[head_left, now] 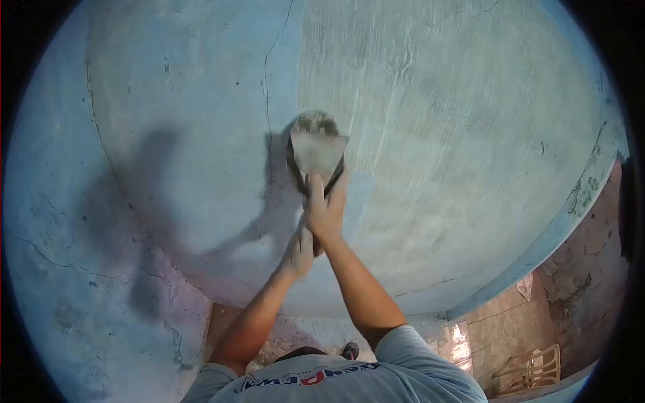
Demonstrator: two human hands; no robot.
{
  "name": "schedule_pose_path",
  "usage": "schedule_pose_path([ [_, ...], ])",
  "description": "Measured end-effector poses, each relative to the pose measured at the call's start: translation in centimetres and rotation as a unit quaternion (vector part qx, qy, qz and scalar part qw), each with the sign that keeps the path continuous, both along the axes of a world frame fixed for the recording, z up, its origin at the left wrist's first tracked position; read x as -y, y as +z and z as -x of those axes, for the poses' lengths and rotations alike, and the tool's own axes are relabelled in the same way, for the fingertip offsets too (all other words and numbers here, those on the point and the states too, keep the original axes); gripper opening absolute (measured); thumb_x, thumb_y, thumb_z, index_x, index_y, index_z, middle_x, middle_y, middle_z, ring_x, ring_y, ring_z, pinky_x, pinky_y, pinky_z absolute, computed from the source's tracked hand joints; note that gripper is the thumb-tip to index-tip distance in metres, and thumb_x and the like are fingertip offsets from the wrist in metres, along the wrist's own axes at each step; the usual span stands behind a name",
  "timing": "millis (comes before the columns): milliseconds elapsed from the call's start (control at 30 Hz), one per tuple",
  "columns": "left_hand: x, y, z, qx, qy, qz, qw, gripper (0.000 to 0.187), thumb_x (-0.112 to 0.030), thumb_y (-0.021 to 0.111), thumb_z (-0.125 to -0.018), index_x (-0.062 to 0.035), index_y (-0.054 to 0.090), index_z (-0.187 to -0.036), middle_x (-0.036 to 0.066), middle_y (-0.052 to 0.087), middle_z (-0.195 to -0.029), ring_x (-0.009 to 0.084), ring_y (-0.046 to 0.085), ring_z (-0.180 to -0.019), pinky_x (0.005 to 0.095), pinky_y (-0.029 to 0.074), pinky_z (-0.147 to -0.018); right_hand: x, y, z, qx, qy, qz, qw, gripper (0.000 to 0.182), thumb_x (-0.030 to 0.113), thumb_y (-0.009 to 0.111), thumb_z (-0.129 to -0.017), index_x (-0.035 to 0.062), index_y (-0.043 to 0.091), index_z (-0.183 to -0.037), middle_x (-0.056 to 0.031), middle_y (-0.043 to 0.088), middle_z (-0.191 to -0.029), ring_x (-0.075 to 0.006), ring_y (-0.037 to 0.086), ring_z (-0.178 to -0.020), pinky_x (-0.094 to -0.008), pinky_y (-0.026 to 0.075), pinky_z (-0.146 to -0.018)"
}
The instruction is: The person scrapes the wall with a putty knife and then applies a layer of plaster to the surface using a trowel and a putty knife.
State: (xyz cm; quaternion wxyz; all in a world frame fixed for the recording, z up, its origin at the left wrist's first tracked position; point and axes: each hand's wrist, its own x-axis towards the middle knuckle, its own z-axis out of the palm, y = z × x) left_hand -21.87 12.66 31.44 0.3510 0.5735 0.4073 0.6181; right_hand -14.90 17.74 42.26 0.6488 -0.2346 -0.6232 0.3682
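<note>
A scraper with a wide pale blade [318, 151] stands out before the wall, its edge pointing up. Behind the blade shows a dark rounded thing with a mottled top [316, 123], which I cannot make out clearly. My right hand [326, 208] is closed round the tool just below the blade, thumb up along it. Lower and to the left, my left hand [300, 252] is closed on the lower end of the handle. The wall [430, 168] is scraped and greyish on the right; its left part is blue.
Cracks run down the blue wall [195, 87] on the left, where shadows fall. A wall edge [564, 215] curves at the right. Below are a tiled floor [504, 329], a pale chair [534, 373] at the lower right and a shoe [350, 350].
</note>
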Motion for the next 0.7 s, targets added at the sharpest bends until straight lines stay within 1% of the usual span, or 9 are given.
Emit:
schedule_pose_path([
  [33, -0.7, 0.7, 0.3, 0.014, -0.001, 0.005, 1.0, 0.061, -0.051, 0.021, -0.114, -0.0041, 0.04, -0.148, -0.002, 0.051, -0.077, 0.0083, 0.044, -0.061, 0.026, 0.038, -0.055, -1.2, 1.0, 0.5, -0.01, -0.018, -0.05, 0.999, 0.063, 0.026, 0.062, -0.104, -0.0098, 0.037, -0.149, -0.0311, 0.058, -0.136, -0.0376, 0.058, -0.125, -0.0425, 0.043, -0.109],
  [100, -1.4, 1.2, 0.4, 0.045, -0.005, 0.011, 0.999, 0.06, -0.05, 0.021, -0.114, -0.0046, 0.041, -0.148, -0.002, 0.051, -0.076, 0.0084, 0.046, -0.061, 0.0271, 0.038, -0.056, -1.0, 1.6, 0.8, -0.022, -0.011, -0.037, 0.999, 0.063, 0.026, 0.062, -0.104, -0.0099, 0.036, -0.149, -0.0311, 0.058, -0.136, -0.0382, 0.058, -0.125, -0.0425, 0.043, -0.109],
  [133, -1.1, -0.2, 0.6, 0.001, 0.024, -0.013, 1.0, 0.06, -0.052, 0.021, -0.114, -0.0049, 0.044, -0.144, -0.002, 0.052, -0.077, 0.0085, 0.047, -0.062, 0.0278, 0.039, -0.055, -0.8, 0.1, 0.8, -0.011, -0.031, -0.036, 0.999, 0.063, 0.025, 0.062, -0.104, -0.0101, 0.036, -0.15, -0.0311, 0.058, -0.136, -0.0381, 0.058, -0.126, -0.0425, 0.043, -0.109],
  [300, 3.1, -6.3, -1.1, 0.022, 0.041, 0.007, 0.999, 0.058, -0.052, 0.022, -0.114, -0.0052, 0.048, -0.137, -0.002, 0.053, -0.077, 0.0085, 0.047, -0.061, 0.027, 0.04, -0.055, 2.1, -9.7, 0.6, -0.02, -0.03, 0.014, 0.999, 0.061, 0.026, 0.059, -0.105, -0.0093, 0.039, -0.149, -0.0284, 0.057, -0.137, -0.034, 0.056, -0.127, -0.042, 0.041, -0.111],
  [367, 2.9, -5.6, -1.2, 0.017, 0.043, 0.016, 0.999, 0.057, -0.051, 0.022, -0.114, -0.0058, 0.048, -0.136, -0.001, 0.053, -0.077, 0.009, 0.047, -0.061, 0.0271, 0.04, -0.055, 1.3, -6.6, 0.2, 0.008, -0.037, -0.002, 0.999, 0.06, 0.026, 0.06, -0.104, -0.0093, 0.039, -0.149, -0.0279, 0.058, -0.137, -0.0334, 0.057, -0.127, -0.0415, 0.042, -0.111],
  [467, 0.0, 1.0, 0.6, -0.018, 0.02, 0.033, 0.999, 0.055, -0.05, 0.022, -0.114, -0.0069, 0.049, -0.135, 0.0, 0.054, -0.078, 0.0097, 0.049, -0.061, 0.0277, 0.041, -0.055, -0.3, 0.9, 0.7, -0.006, -0.024, -0.015, 1.0, 0.06, 0.026, 0.06, -0.104, -0.0096, 0.039, -0.148, -0.027, 0.059, -0.135, -0.0326, 0.057, -0.126, -0.0408, 0.042, -0.111],
  [533, -0.9, 4.1, 1.1, -0.013, 0.017, 0.035, 0.999, 0.053, -0.049, 0.023, -0.114, -0.0076, 0.051, -0.133, 0.001, 0.055, -0.08, 0.0101, 0.05, -0.062, 0.0282, 0.042, -0.056, -0.9, 2.4, 0.8, -0.019, -0.007, -0.031, 0.999, 0.061, 0.025, 0.061, -0.104, -0.01, 0.039, -0.148, -0.0275, 0.059, -0.136, -0.0338, 0.057, -0.126, -0.0411, 0.042, -0.111],
  [600, -1.2, 1.3, 1.3, -0.039, 0.05, -0.003, 0.998, 0.055, -0.048, 0.023, -0.114, -0.0065, 0.05, -0.136, 0.001, 0.057, -0.082, 0.0099, 0.05, -0.061, 0.0281, 0.042, -0.057, -1.4, 1.4, 1.2, -0.019, -0.013, -0.05, 0.998, 0.06, 0.024, 0.062, -0.104, -0.0106, 0.038, -0.147, -0.0285, 0.058, -0.136, -0.0365, 0.058, -0.126, -0.0423, 0.042, -0.111],
  [700, 0.5, -5.7, 0.4, -0.061, 0.076, -0.058, 0.994, 0.065, -0.054, 0.022, -0.113, -0.0038, 0.039, -0.15, 0.005, 0.06, -0.095, 0.0124, 0.055, -0.071, 0.0292, 0.045, -0.065, 0.2, -5.6, 0.8, 0.013, -0.048, -0.044, 0.998, 0.061, 0.022, 0.058, -0.105, -0.0094, 0.035, -0.152, -0.0253, 0.055, -0.14, -0.0314, 0.053, -0.133, -0.0404, 0.04, -0.114],
])
